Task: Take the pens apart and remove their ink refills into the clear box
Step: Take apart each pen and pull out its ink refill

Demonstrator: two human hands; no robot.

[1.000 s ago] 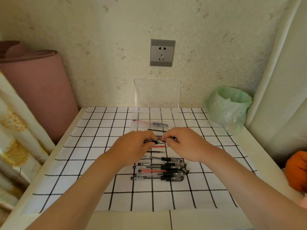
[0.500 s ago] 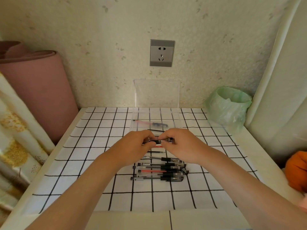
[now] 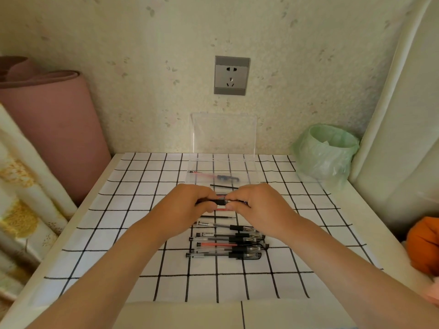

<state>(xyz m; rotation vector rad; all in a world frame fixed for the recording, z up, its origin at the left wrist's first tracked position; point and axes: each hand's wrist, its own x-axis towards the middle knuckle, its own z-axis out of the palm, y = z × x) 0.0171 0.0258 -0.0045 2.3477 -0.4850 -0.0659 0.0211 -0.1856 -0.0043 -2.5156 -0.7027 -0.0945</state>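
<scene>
Centrally, clear box [image 3: 249,173] on gridded tablecloth [image 3: 133,233]

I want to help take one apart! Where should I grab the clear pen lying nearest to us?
I'd pinch the nearest clear plastic pen with the black grip at its clear barrel, coming down from above on the near side. It lies flat, crosswise, with a red-ink pen close behind it.

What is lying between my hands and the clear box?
In the head view, a thin black refill lies on the cloth between the box and the left hand and right hand.
</scene>
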